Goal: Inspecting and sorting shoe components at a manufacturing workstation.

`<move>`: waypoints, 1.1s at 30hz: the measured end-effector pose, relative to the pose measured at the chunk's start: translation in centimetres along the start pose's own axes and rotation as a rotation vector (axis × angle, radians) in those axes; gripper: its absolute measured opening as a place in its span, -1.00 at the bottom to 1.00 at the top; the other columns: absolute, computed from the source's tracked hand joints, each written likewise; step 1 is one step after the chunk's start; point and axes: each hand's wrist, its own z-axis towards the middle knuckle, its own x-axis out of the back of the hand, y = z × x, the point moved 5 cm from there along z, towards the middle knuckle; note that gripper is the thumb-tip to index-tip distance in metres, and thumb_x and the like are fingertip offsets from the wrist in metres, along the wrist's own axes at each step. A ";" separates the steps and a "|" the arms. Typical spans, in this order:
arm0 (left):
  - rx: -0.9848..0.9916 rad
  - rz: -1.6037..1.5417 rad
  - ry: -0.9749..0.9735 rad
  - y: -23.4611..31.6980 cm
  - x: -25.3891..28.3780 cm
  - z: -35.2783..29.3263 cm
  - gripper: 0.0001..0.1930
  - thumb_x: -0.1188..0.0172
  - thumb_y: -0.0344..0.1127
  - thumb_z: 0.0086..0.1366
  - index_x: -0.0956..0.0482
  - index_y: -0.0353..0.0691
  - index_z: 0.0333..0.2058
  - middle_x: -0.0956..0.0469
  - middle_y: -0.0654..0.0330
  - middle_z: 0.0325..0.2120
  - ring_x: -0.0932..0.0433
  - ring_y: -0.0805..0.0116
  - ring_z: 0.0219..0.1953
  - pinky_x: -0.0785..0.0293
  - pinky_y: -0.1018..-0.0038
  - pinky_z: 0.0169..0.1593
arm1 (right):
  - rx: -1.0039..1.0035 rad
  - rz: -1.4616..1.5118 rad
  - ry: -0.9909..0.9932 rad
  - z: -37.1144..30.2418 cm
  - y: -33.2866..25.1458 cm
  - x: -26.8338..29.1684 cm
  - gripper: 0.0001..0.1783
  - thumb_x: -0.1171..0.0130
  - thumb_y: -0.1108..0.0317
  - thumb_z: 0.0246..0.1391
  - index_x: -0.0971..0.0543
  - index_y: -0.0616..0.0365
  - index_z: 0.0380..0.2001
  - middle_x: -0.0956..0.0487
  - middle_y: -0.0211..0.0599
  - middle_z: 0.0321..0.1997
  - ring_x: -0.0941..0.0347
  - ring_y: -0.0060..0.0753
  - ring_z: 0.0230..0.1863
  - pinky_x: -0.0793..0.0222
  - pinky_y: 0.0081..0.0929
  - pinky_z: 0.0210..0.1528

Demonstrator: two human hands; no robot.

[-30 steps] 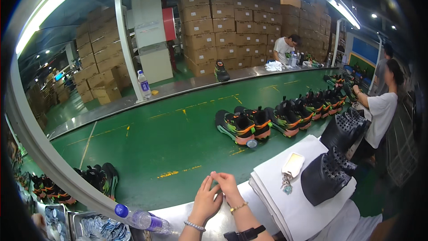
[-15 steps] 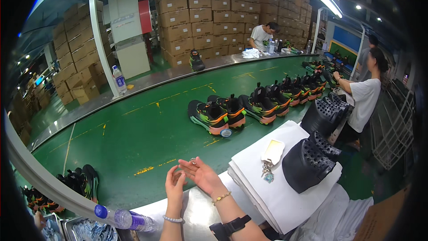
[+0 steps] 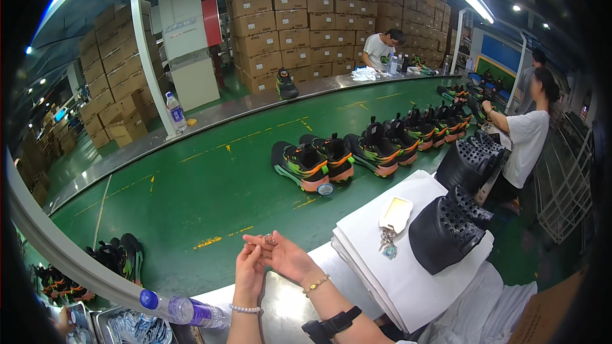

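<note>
1. The left forearm point(image 3: 243, 329) rises almost upright from the lower edge, and the left wrist point(image 3: 246, 298) runs nearly straight on from it
2. The left hand point(image 3: 250, 272) points upward, its thumb and fingers bent inward to the right hand point(image 3: 291, 260) (whether they pinch it or merely lie against it is hard to tell)
3. The right forearm point(image 3: 327, 299) slants in from the lower right, climbing leftward to the right wrist point(image 3: 310, 276)
4. The right hand is loosely spread, palm partly in sight, with softly curved fingers reaching left
5. Both hands meet at the fingers, while the wrists stay apart and the forearms converge upward
</note>
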 end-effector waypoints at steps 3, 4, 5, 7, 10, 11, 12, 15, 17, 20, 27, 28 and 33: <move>0.019 -0.048 -0.057 -0.1 0.1 0.0 -0.71 -0.05 -0.36 0.29 -0.40 -0.30 -0.03 -0.48 0.18 -0.08 -0.44 0.38 -0.01 -0.34 0.42 0.09 | 0.003 -0.028 -0.013 -0.1 0.0 -0.6 -0.62 0.14 0.11 0.26 -0.46 0.24 -0.21 -0.22 0.12 0.25 -0.20 -0.10 0.24 -0.11 -0.23 0.29; 0.019 -0.046 -0.057 -0.1 0.0 0.0 -0.71 -0.05 -0.36 0.29 -0.40 -0.30 -0.03 -0.48 0.18 -0.08 -0.44 0.38 -0.01 -0.34 0.42 0.09 | 0.008 -0.040 -0.015 -0.2 -0.1 -0.8 -0.61 0.13 0.11 0.26 -0.47 0.25 -0.20 -0.22 0.12 0.25 -0.20 -0.10 0.24 -0.11 -0.23 0.30; 0.023 -0.044 -0.062 0.0 -0.1 0.0 -0.71 -0.05 -0.36 0.30 -0.39 -0.31 -0.04 -0.48 0.18 -0.08 -0.44 0.37 -0.01 -0.34 0.42 0.09 | 0.013 -0.052 -0.017 -0.2 -0.1 -0.9 -0.60 0.13 0.11 0.26 -0.47 0.26 -0.18 -0.23 0.12 0.25 -0.19 -0.09 0.24 -0.10 -0.22 0.30; 0.032 -0.043 -0.068 0.1 -0.6 -0.1 -0.71 -0.05 -0.36 0.30 -0.39 -0.32 -0.04 -0.48 0.17 -0.08 -0.44 0.37 -0.01 -0.34 0.41 0.10 | 0.013 -0.049 -0.001 -0.4 -0.3 -1.3 -0.61 0.12 0.11 0.25 -0.48 0.26 -0.21 -0.23 0.12 0.25 -0.19 -0.09 0.24 -0.10 -0.21 0.30; 0.037 -0.050 -0.039 0.2 -0.9 -0.2 -0.73 -0.04 -0.35 0.31 -0.40 -0.33 -0.06 -0.49 0.17 -0.10 -0.46 0.38 -0.04 -0.35 0.42 0.08 | 0.004 -0.033 0.017 -0.4 -0.3 -1.1 -0.60 0.11 0.12 0.25 -0.50 0.27 -0.23 -0.23 0.11 0.25 -0.20 -0.09 0.24 -0.11 -0.20 0.29; 0.046 -0.041 -0.061 0.0 -0.6 -0.1 -0.71 -0.03 -0.37 0.31 -0.38 -0.38 -0.03 -0.48 0.12 -0.09 -0.45 0.36 -0.02 -0.33 0.43 0.10 | -0.004 -0.019 0.020 -0.4 -0.2 -0.8 -0.60 0.11 0.12 0.24 -0.49 0.28 -0.22 -0.23 0.11 0.25 -0.21 -0.09 0.23 -0.12 -0.20 0.29; 0.054 -0.032 -0.083 -0.2 -0.4 0.0 -0.68 -0.03 -0.39 0.31 -0.35 -0.43 -0.01 -0.47 0.07 -0.08 -0.44 0.34 0.00 -0.31 0.43 0.12 | -0.003 -0.020 0.020 -0.3 -0.2 -0.4 -0.60 0.11 0.12 0.24 -0.49 0.28 -0.22 -0.23 0.11 0.25 -0.21 -0.09 0.23 -0.12 -0.20 0.29; 0.017 0.015 -0.041 -0.5 0.2 0.3 -0.72 -0.04 -0.40 0.30 -0.40 -0.43 -0.06 -0.50 0.09 -0.13 -0.48 0.37 -0.06 -0.35 0.47 0.07 | -0.019 0.038 -0.031 -0.2 0.0 0.0 -0.61 0.11 0.13 0.25 -0.46 0.29 -0.19 -0.23 0.14 0.24 -0.23 -0.08 0.21 -0.13 -0.20 0.28; 0.002 0.051 -0.015 -0.7 0.5 0.5 -0.73 -0.05 -0.40 0.30 -0.41 -0.42 -0.08 -0.51 0.10 -0.14 -0.49 0.40 -0.09 -0.37 0.49 0.04 | -0.025 -0.006 0.043 -0.1 0.1 0.1 -0.62 0.10 0.14 0.25 -0.44 0.29 -0.18 -0.26 0.16 0.22 -0.26 -0.09 0.19 -0.15 -0.22 0.27; -0.010 0.092 0.020 -1.1 0.3 0.5 -0.76 -0.07 -0.41 0.28 -0.43 -0.41 -0.11 -0.52 0.13 -0.17 -0.50 0.44 -0.13 -0.40 0.52 -0.01 | -0.029 -0.021 0.050 -0.1 0.0 1.1 -0.65 0.11 0.16 0.25 -0.43 0.29 -0.19 -0.29 0.14 0.19 -0.27 -0.12 0.18 -0.19 -0.24 0.25; -0.033 0.143 0.124 -2.0 1.1 0.6 -0.75 -0.11 -0.41 0.27 -0.45 -0.41 -0.11 -0.52 0.15 -0.18 -0.49 0.47 -0.16 -0.40 0.57 -0.05 | -0.039 -0.142 0.182 -0.2 -0.1 1.1 -0.68 0.13 0.18 0.27 -0.43 0.25 -0.24 -0.33 0.11 0.16 -0.28 -0.16 0.18 -0.22 -0.27 0.23; -0.033 0.142 0.123 -1.9 0.9 0.6 -0.75 -0.11 -0.41 0.27 -0.45 -0.41 -0.11 -0.52 0.15 -0.18 -0.49 0.47 -0.16 -0.40 0.57 -0.05 | -0.050 -0.110 0.198 -0.3 -0.2 1.4 -0.68 0.13 0.18 0.27 -0.42 0.25 -0.26 -0.31 0.12 0.18 -0.27 -0.15 0.19 -0.21 -0.26 0.24; 0.015 0.035 -0.024 -1.1 -0.9 0.6 -0.72 -0.04 -0.37 0.29 -0.40 -0.36 -0.06 -0.49 0.13 -0.11 -0.47 0.38 -0.06 -0.40 0.41 0.04 | 0.005 0.083 0.109 -0.3 -0.4 1.2 -0.66 0.13 0.14 0.27 -0.42 0.24 -0.29 -0.23 0.15 0.24 -0.20 -0.06 0.24 -0.12 -0.18 0.29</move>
